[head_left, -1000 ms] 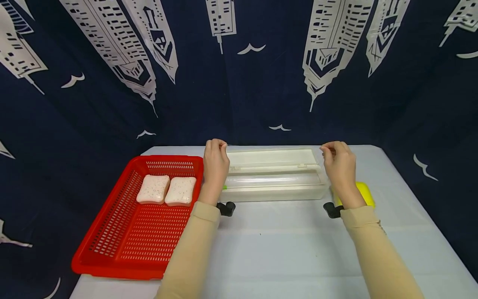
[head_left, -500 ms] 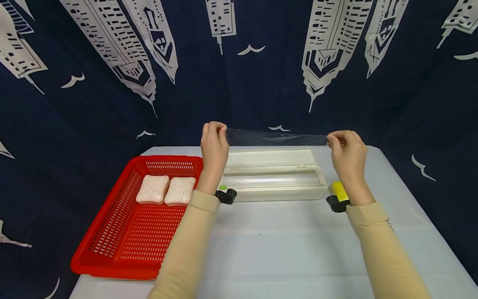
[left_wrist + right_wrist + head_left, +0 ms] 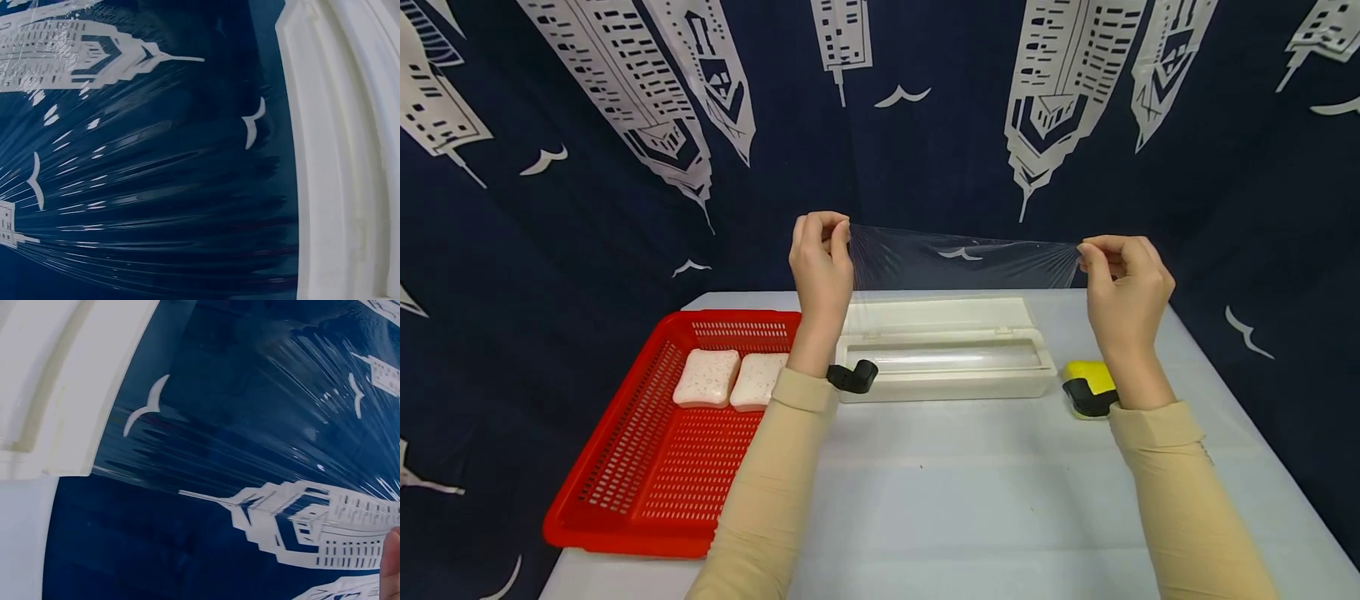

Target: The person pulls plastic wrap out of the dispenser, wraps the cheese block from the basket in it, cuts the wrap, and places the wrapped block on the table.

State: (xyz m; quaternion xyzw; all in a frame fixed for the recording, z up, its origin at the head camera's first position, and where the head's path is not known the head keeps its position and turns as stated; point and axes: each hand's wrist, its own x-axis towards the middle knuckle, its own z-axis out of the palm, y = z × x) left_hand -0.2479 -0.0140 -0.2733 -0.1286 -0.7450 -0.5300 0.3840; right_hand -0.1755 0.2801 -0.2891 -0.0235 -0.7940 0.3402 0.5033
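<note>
Head view | left hand (image 3: 822,265), right hand (image 3: 1127,287) pinch cling film (image 3: 917,258) by upper corners, likely to spread it flat | film at dispenser's (image 3: 955,388) 12 o'clock | lid (image 3: 943,313) open, presumably for feed clearance

Location type: tabletop station, staged in appearance. From where I stand, a navy cloth (image 3: 925,167), printed with inverted white buildings (image 3: 1067,62) and birds (image 3: 897,97), backs and flanks a white table (image 3: 970,500). The cloth screens the surroundings; home, lab or workshop cannot be determined.
</note>
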